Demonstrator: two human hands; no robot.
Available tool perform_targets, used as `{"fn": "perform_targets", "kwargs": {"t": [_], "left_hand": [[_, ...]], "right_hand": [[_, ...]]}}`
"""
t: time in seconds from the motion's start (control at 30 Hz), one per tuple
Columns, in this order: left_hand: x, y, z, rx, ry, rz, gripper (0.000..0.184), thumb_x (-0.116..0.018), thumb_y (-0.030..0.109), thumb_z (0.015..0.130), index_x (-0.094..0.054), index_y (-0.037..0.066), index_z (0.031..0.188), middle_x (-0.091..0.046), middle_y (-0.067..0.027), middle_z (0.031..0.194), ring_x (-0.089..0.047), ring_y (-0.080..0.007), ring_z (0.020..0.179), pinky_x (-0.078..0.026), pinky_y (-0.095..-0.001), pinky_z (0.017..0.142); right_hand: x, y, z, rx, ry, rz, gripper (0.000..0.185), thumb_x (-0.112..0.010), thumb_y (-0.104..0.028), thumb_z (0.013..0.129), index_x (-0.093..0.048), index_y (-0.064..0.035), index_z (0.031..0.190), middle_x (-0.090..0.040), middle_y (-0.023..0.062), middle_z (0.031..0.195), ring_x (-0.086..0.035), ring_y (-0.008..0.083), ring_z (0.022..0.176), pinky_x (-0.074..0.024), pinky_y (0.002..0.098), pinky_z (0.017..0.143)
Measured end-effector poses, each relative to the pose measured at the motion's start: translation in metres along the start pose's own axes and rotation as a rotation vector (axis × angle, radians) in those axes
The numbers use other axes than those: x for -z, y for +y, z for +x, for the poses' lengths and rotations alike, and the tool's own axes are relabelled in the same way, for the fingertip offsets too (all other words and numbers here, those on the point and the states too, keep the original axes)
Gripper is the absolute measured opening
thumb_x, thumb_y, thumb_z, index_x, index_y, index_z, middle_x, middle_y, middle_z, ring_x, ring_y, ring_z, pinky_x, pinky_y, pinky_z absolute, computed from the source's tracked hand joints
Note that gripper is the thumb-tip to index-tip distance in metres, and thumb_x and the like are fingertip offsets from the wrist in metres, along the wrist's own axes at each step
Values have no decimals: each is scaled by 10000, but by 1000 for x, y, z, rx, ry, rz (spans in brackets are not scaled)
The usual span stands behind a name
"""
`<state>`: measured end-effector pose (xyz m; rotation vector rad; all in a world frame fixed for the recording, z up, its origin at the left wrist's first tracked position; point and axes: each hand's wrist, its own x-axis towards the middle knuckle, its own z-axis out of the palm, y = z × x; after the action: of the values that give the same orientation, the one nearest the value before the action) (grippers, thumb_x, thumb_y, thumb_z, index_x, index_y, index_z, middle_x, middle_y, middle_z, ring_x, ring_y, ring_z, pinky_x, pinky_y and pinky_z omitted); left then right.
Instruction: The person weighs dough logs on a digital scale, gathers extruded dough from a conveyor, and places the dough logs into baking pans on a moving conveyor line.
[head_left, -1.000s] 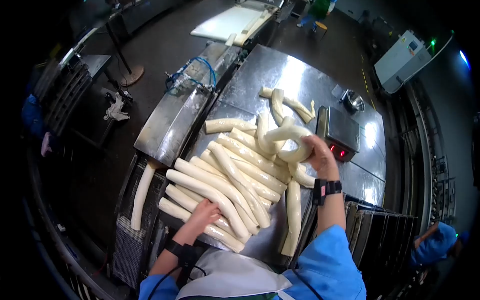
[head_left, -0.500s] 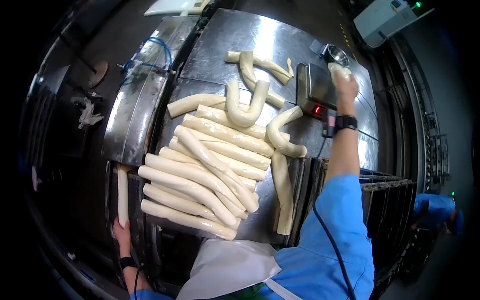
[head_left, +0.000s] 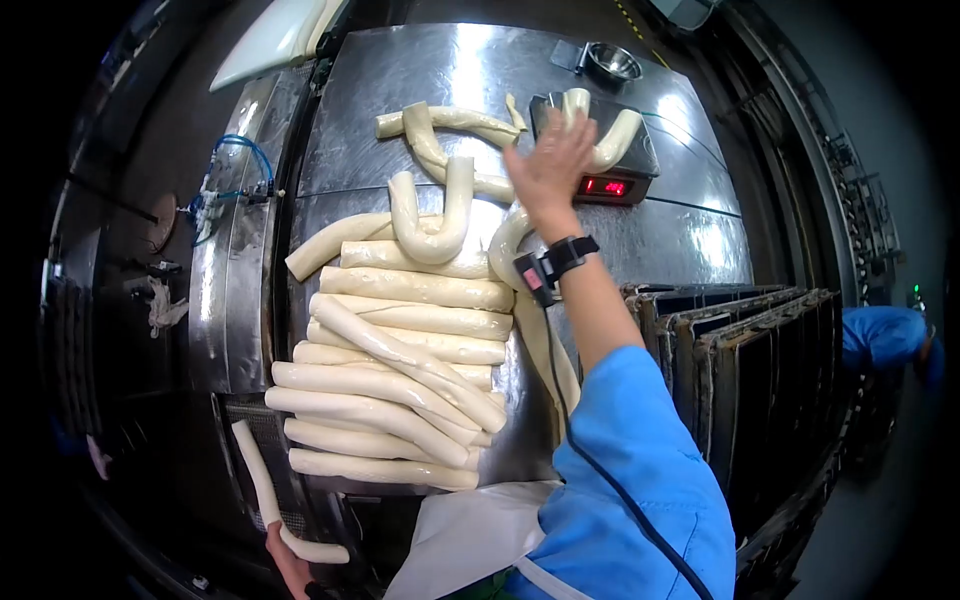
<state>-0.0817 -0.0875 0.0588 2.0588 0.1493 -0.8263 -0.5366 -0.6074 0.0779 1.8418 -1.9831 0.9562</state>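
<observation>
A bent dough roll rests on the scale, whose red digits are lit. Over the scale's left side, my right hand is spread with its fingers apart. At the lower left, my left hand is wrapped round a long dough roll, which bends down past the fingers. Several pale dough rolls lie side by side on the steel table, one slanting across others. A U-shaped roll lies at the top of the pile.
A metal bowl stands behind the scale. Dark trays stand upright at the right. A steel machine with blue hoses runs along the left, beside a mesh conveyor. Another person in blue is at the far right.
The bent roll now lies on the scale, and my right hand has come back left, spread. My left hand has moved lower with the roll, which has come off the machine's outlet. The view has shifted.
</observation>
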Motion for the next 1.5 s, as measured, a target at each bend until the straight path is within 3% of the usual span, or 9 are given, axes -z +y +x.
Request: {"fn": "perform_targets", "kwargs": {"t": [0.17, 0.57, 0.67, 0.77, 0.87, 1.0, 1.13, 1.27, 1.5], "left_hand": [[0, 14, -16, 45, 44, -465, 226, -605, 320, 796, -489, 126, 778, -437, 26, 548, -444, -110, 450, -385, -233, 425], [55, 27, -24, -90, -45, -572, 285, -615, 306, 787, -576, 77, 952, -545, -3, 739, -537, -106, 647, -448, -249, 568], [51, 36, -28, -127, -89, -611, 271, -613, 285, 797, -578, 76, 967, -566, -13, 778, -555, -110, 685, -464, -258, 592], [29, 42, -37, -156, -73, -660, 260, -582, 279, 829, -556, 63, 971, -559, -27, 760, -559, -129, 674, -475, -272, 602], [-11, 54, -57, -164, -74, -778, 252, -551, 273, 860, -533, 49, 975, -552, -42, 742, -562, -148, 663, -486, -287, 611], [-80, 30, -69, -133, -279, -887, 250, -519, 261, 893, -504, 35, 998, -558, -65, 749, -578, -171, 678, -510, -319, 642], [-170, -5, -92, 71, -609, -764, 383, -570, 141, 877, -410, 15, 1202, -527, -78, 1074, -558, -174, 951, -483, -344, 826], [-175, -19, -95, -134, -822, -130, 792, -575, 247, 913, -42, 56, 1466, -447, -106, 1240, -545, -159, 1016, -473, -319, 854], [-107, -60, -2, -392, -258, -288, 532, -611, 54, 834, -417, 49, 1329, -533, -103, 1217, -556, -178, 1028, -466, -301, 867]], "right_hand": [[16, -51, -9, 147, -34, 195, 742, -684, -291, 700, -340, -37, 1306, -228, 250, 1385, -146, 463, 1325, -162, 607, 1050], [1, 1, 16, 123, -213, 60, 714, -643, -279, 726, -378, -25, 1338, -215, 259, 1421, -148, 444, 1341, -139, 579, 1080], [-8, 40, 27, 130, -264, -163, 642, -654, -284, 730, -445, -21, 1277, -377, 219, 1357, -213, 434, 1326, -236, 564, 1052], [-9, 73, 30, 195, -538, -363, 377, -696, -274, 704, -611, -60, 1003, -601, 158, 1047, -574, 327, 999, -460, 444, 838], [-10, 81, 39, 135, -574, -147, 366, -659, -306, 719, -637, -13, 936, -672, 176, 911, -635, 364, 862, -485, 460, 761], [20, 22, 12, 112, -609, 591, 373, -693, -242, 726, -618, 48, 949, -657, 100, 814, -604, 172, 713, -470, 307, 631], [30, -58, -99, 284, -974, 761, 532, -741, -247, 715, -539, 52, 1106, -618, 163, 1002, -594, 198, 850, -471, 314, 698], [93, -142, -216, 871, -670, 455, 741, -736, -238, 700, -386, 55, 1285, -420, 281, 1284, -383, 444, 1201, -291, 535, 1010], [129, -236, -316, 1222, -842, 380, 830, -656, -401, 759, -258, -151, 1443, -276, 247, 1418, -206, 441, 1333, -152, 528, 1094]]}}
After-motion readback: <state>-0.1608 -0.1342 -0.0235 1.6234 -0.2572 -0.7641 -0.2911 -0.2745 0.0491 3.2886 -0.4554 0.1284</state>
